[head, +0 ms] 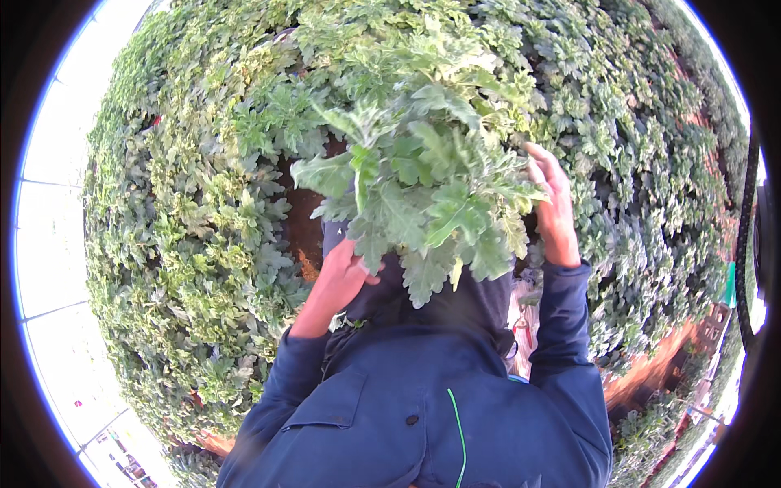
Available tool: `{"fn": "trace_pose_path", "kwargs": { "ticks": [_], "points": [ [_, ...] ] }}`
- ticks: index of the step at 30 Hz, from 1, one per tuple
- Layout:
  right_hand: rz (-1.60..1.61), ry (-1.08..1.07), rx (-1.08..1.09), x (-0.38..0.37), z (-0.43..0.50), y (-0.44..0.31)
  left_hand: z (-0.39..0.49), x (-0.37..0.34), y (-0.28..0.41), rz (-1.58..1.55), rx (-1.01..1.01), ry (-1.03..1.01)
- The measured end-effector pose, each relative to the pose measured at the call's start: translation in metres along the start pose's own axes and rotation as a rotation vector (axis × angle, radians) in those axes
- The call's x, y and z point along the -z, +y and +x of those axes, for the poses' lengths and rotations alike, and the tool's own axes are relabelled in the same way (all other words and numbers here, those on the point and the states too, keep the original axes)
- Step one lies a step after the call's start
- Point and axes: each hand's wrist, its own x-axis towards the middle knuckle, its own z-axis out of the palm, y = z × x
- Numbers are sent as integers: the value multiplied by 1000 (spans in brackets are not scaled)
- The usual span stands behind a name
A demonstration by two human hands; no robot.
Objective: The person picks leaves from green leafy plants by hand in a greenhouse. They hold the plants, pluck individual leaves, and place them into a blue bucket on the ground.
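Note:
A large clump of lobed green leaves (pixel 415 195), like chrysanthemum foliage, stands close before my body and covers part of my dark trousers. My left hand (pixel 345 274) is at its lower left, with the fingers bent and partly behind a hanging leaf. Whether they grip a stem there is hidden. On the other side, my right hand (pixel 554 198) reaches up along the clump's right edge. Its fingers touch or nearly touch the outer leaves, and some fingertips are lost among them. The stems' lower ends do not show.
Dense rows of similar plants (pixel 201 232) crowd the left, and more plants (pixel 640 183) fill the right. Reddish-brown soil (pixel 303 226) shows in a gap beside my left hand. A red-handled tool (pixel 521 329) hangs or lies by my right hip.

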Motion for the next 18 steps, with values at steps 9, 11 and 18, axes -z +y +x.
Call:
{"fn": "trace_pose_path", "kwargs": {
  "ticks": [9,11,18],
  "points": [
    [-386,6,541,-34,-57,-108,-72,-8,121,191,-996,108],
    [-581,-10,633,-55,-51,-115,-49,-21,136,303,-1135,310],
    [-472,48,710,-82,-53,-103,-27,-46,144,92,-711,153]
  ]
}}
